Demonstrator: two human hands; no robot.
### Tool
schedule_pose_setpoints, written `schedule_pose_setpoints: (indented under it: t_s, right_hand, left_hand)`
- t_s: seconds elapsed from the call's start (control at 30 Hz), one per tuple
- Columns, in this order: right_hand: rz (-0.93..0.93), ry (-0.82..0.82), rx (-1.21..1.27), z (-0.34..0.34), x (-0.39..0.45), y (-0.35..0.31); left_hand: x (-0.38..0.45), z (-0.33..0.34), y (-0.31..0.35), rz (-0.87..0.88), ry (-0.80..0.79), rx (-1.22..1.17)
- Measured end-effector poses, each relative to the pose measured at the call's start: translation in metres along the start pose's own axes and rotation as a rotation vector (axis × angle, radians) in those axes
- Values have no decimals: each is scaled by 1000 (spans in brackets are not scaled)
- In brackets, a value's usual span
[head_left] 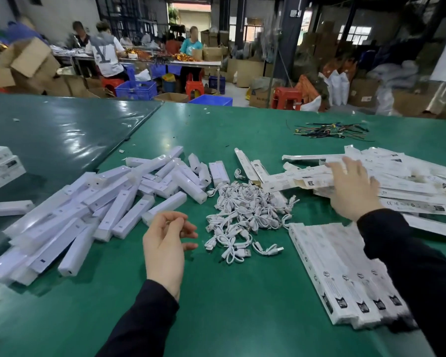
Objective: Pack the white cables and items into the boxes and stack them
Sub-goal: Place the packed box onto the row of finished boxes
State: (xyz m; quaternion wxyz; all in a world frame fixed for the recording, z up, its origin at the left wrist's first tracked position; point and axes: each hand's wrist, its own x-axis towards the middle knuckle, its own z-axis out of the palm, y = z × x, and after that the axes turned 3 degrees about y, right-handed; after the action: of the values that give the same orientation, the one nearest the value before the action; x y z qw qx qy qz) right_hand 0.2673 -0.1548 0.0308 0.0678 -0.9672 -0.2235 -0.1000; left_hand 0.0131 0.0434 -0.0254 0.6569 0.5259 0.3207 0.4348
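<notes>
Straight, spread fingers (345, 164) of the right hand (352, 188) pressed on the loose heap of flat white printed cardboard boxes (402, 181); the left hand (165, 243) hovered loosely curled, holding nothing, between the pile of long white plastic bar items (108, 202) and the tangle of short white USB cables (242, 210). This looked like the box-fetching step. Next, one box would need pulling free and opening. A row of filled boxes (345, 276) lay near the right sleeve. "CE FC" marks showed on one box; other print was unreadable.
</notes>
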Motion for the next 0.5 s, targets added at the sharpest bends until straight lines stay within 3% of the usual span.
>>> schedule_pose_setpoints:
  t_s: [0.17, 0.27, 0.37, 0.5]
  right_hand:
    - [-86, -102, -279, 8, 27, 37]
    - [-162, -30, -360, 8, 29, 35]
    - [-248, 188, -237, 3, 27, 26]
    - [-477, 663, 364, -27, 2, -9]
  left_hand:
    - [-2, 3, 1, 3, -31, 12]
    - [-4, 3, 3, 6, -42, 15]
    - [-5, 3, 3, 10, -42, 19]
    - [-6, 3, 2, 16, -85, -1]
